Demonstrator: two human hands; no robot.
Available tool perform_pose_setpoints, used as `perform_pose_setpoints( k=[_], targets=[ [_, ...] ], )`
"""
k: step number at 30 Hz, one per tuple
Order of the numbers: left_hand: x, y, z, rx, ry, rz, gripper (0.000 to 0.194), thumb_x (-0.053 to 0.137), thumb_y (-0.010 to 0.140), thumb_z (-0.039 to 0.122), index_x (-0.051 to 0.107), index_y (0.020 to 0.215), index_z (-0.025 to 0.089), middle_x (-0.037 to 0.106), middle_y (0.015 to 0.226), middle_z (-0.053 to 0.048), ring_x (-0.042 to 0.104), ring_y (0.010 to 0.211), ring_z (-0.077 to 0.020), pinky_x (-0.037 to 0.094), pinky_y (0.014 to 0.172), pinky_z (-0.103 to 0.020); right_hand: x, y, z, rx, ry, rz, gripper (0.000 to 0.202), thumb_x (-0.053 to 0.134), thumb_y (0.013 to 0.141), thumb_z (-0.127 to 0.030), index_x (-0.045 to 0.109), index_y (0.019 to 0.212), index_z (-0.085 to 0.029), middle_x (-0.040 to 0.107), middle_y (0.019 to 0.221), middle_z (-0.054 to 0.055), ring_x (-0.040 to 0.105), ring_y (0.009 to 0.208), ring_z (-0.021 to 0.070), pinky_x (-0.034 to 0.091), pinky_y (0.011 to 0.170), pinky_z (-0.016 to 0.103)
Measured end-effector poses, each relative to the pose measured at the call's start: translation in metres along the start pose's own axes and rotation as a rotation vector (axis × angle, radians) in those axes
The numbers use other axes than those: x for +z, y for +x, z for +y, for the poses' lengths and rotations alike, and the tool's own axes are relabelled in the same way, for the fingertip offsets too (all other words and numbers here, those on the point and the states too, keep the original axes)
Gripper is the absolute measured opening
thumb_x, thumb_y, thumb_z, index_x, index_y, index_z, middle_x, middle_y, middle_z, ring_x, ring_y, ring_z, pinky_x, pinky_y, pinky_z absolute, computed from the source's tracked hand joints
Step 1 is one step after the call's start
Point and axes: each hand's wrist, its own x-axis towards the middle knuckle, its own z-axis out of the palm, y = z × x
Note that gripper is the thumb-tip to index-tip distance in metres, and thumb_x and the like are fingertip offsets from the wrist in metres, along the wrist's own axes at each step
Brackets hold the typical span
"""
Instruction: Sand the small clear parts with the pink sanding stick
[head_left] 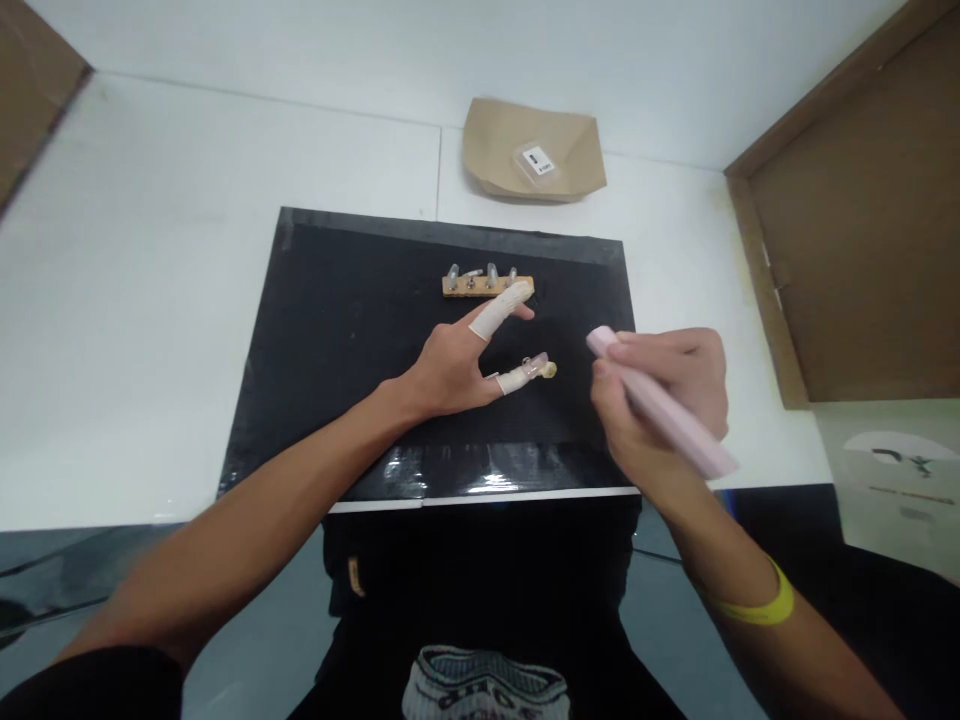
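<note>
My left hand point(457, 365) is over the black mat with thumb and index finger spread apart, both wrapped in white covers. Its index fingertip reaches the right end of a small wooden strip point(457, 288), on which several clear nail tips point(492, 272) stand. At the end of the thumb is another clear nail tip point(535, 365) beside a small yellowish piece point(550, 370); whether it is attached to the thumb I cannot tell. To the right, my right hand point(667, 385) is closed around a slim pink bar-shaped tool point(679, 420), slightly blurred and raised above the mat's edge.
The black mat point(337, 330) lies on a white table point(150, 300). Behind it stands a brown paper tray point(480, 150) holding a small clear box point(537, 164) with a label. Brown cardboard panels point(862, 230) rise at the right and far left.
</note>
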Motion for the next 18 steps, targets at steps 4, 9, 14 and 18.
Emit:
perform_pose_setpoints(
  k=[4,9,14,18],
  targets=[
    [0.0,0.0,0.0,-0.013,-0.011,0.013,0.077,0.075,0.093,0.039,0.043,0.161,0.021,0.074,0.136,-0.008,0.064,0.069,-0.0084,0.055,0.071,-0.023,0.007,-0.017,-0.011,0.103,0.255,-0.075,0.019,0.077,0.092,-0.016,0.077,0.107,-0.028,0.068,0.116,0.005,0.076,0.095,0.0177,0.072,0.075,0.033],
    [-0.001,0.001,0.003,0.001,-0.043,0.06,0.068,0.075,0.092,0.036,0.05,0.153,0.02,0.076,0.129,-0.008,0.038,0.047,-0.0023,0.047,0.057,-0.023,0.022,-0.031,-0.026,0.565,0.74,0.014,0.018,0.074,0.096,-0.02,0.073,0.114,-0.027,0.071,0.116,0.002,0.079,0.097,0.0159,0.071,0.067,0.023],
    [-0.002,0.002,0.004,0.007,-0.03,0.079,0.07,0.076,0.091,0.036,0.051,0.154,0.019,0.077,0.127,-0.008,0.046,0.051,-0.0036,0.046,0.056,-0.023,0.021,-0.027,-0.029,0.441,0.703,0.106,0.019,0.075,0.094,-0.015,0.075,0.108,-0.029,0.065,0.111,-0.001,0.075,0.085,0.0111,0.07,0.063,0.021],
    [-0.002,0.002,0.003,0.019,-0.01,0.057,0.069,0.075,0.092,0.039,0.053,0.154,0.016,0.077,0.127,-0.009,0.07,0.078,-0.0123,0.053,0.066,-0.024,0.02,-0.024,-0.027,0.421,0.731,-0.034,0.018,0.074,0.094,-0.014,0.075,0.106,-0.027,0.064,0.117,0.001,0.073,0.089,0.012,0.07,0.062,0.022]
  ],
)
